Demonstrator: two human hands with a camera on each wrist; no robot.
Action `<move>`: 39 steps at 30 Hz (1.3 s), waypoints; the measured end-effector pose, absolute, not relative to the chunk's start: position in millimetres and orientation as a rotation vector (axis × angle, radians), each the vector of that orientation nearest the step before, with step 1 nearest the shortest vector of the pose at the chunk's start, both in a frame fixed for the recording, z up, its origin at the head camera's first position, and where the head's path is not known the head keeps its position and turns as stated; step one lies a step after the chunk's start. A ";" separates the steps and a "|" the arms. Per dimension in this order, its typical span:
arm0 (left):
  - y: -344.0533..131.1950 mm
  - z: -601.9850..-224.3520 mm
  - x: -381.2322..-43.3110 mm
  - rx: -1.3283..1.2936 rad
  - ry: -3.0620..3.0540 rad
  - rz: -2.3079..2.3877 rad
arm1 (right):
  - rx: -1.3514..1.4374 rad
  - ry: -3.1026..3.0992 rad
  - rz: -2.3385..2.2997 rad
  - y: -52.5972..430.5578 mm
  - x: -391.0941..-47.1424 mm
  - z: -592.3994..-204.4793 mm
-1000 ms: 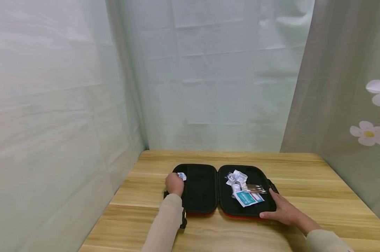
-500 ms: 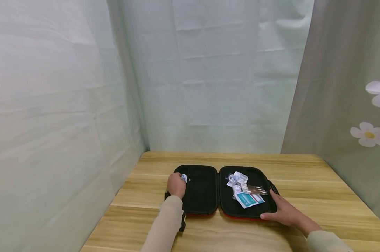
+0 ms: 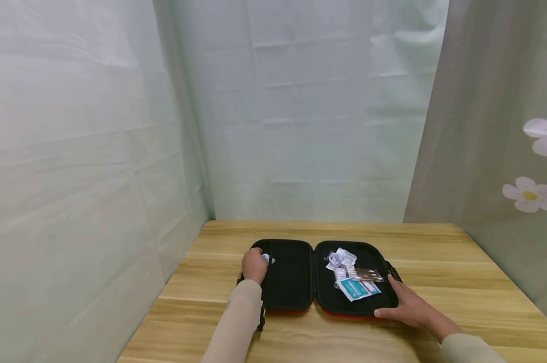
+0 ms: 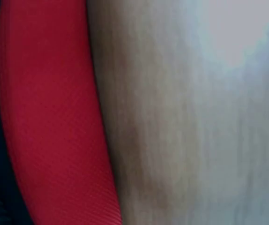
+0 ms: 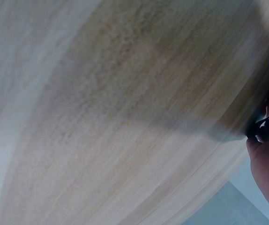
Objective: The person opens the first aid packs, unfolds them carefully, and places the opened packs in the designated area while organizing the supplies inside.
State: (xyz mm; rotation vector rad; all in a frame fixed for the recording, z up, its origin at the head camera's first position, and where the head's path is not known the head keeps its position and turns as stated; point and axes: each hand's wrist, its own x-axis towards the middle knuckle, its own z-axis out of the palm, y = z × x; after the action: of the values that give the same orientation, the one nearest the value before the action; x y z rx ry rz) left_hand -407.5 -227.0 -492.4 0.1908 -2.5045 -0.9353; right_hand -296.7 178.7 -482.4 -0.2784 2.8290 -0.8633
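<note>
A black-lined, red-shelled zip case [image 3: 291, 280] lies spread flat on the wooden table in the head view. My left hand [image 3: 254, 266] is over its left half, pinching a small white-and-blue packet [image 3: 266, 257] at a dark pocket edge; the fingertips are mostly hidden. At the right half's outer corner, my right hand [image 3: 408, 303] grips the rim, thumb on the near side and fingers along the outer side. In that half lie a teal-and-white sachet [image 3: 356, 288], a bag of cotton swabs [image 3: 368, 275] and clear-wrapped white items [image 3: 341, 259]. The left wrist view shows the red shell [image 4: 55, 112].
The wooden table [image 3: 436, 262] extends around the case, with its far edge near a pale curtain [image 3: 318, 126]. Another curtain [image 3: 82, 176] hangs along the left. A black strap [image 3: 261, 320] sticks out by the left sleeve.
My left hand has shifted slightly right and toward me with the packet, which now shows less and sits partly behind the dark pocket edge. The right hand keeps its place on the case.
</note>
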 end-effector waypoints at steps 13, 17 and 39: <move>-223.7 -491.1 -403.0 0.194 -2.552 -0.906 | -0.260 2.824 -0.847 179.1 -297.7 -484.4; -221.7 -490.6 -402.3 0.217 -2.519 -0.945 | -0.263 2.822 -0.857 179.1 -297.8 -484.5; -221.9 -485.7 -403.9 0.207 -2.564 -1.327 | -0.306 2.850 -0.854 180.3 -297.3 -485.3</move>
State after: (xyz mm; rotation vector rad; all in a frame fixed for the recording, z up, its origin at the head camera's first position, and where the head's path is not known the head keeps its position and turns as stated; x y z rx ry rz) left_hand -403.9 -221.9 -485.7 0.2074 -2.5635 -1.3266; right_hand -297.3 180.3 -485.3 -0.3059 2.8497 -0.8541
